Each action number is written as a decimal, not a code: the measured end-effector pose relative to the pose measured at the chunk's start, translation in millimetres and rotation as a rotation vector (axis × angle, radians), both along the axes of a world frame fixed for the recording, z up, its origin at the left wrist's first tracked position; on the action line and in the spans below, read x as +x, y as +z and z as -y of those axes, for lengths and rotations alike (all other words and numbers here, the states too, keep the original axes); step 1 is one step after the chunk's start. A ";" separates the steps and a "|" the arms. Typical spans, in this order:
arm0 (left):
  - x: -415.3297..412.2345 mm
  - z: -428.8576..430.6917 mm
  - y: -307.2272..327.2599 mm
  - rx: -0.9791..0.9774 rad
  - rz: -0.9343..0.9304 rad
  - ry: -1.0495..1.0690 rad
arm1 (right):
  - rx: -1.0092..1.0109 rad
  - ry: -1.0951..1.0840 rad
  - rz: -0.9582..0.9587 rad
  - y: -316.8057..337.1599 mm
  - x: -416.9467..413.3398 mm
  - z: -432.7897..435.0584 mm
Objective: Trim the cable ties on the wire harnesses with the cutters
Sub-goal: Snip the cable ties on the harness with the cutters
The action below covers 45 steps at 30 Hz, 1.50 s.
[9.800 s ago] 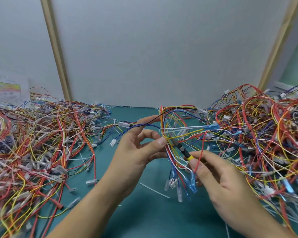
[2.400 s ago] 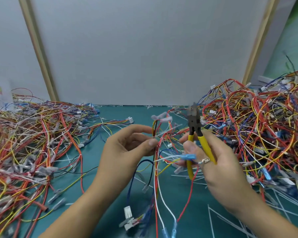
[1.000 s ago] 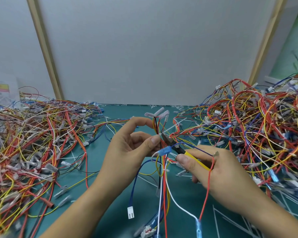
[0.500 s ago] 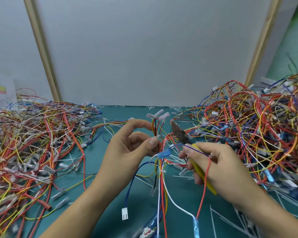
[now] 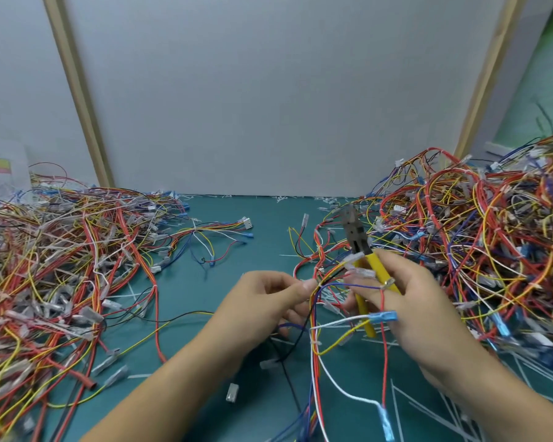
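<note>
Teal mat (image 5: pixel 268 218) covers the bench, with a heap of red, yellow and white wiring on each side: the left heap (image 5: pixel 61 266) low and spread, the right heap (image 5: pixel 492 244) taller. Between them the left hand (image 5: pixel 265 301) pinches the harness (image 5: pixel 315 317) between thumb and forefinger, the other fingers curled beneath. Its wires hang from the pinch toward the bottom edge, bound by a white tie (image 5: pixel 315 342) just below the hand. The right hand (image 5: pixel 419 311), just beside the left, has its fingers wrapped round the yellow handles of the cutters (image 5: pixel 356 237), whose dark head points up and away, in front of the right heap; whether the blades are together I cannot tell. A blue wire and a red one from the harness lie across the right fingers, and a blue terminal (image 5: pixel 382 315) sits against them. White offcuts (image 5: pixel 428 413) litter the mat at lower right, and a grey panel (image 5: pixel 268 90) stands behind
</note>
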<state>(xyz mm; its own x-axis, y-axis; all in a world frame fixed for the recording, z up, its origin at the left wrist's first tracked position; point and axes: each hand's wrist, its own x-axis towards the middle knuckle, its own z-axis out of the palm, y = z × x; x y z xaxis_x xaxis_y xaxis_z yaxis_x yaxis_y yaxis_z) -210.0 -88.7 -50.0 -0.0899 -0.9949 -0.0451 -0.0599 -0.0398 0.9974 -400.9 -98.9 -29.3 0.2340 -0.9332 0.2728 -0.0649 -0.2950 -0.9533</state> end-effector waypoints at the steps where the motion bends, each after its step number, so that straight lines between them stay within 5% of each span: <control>1: 0.0 1.3 -1.0 0.012 -0.008 -0.005 | -0.024 -0.054 0.017 0.2 -1.7 2.4; 5: -0.8 3.8 -3.2 0.039 0.035 -0.026 | -0.091 -0.292 0.100 11.9 -12.7 9.8; 8: -4.5 2.8 -3.4 0.042 0.123 -0.012 | -0.107 -0.237 0.231 23.7 -17.0 7.6; 13: -9.6 3.1 -4.5 -0.001 0.091 0.014 | -0.155 -0.014 -0.120 14.5 1.4 -2.2; 20: -8.8 0.1 -1.4 -0.069 -0.108 -0.042 | -0.091 -0.115 -0.282 -10.4 7.2 1.1; 28: -11.6 -3.4 3.5 -0.051 -0.157 -0.083 | -0.074 -0.064 -0.201 -8.1 5.5 0.1; 36: -12.5 -3.5 4.8 -0.196 0.045 0.007 | -0.091 0.021 -0.177 -7.9 8.5 -6.1; 45: -8.0 -4.1 6.9 -0.104 0.033 0.017 | -0.103 -0.047 -0.305 -6.1 6.4 -5.2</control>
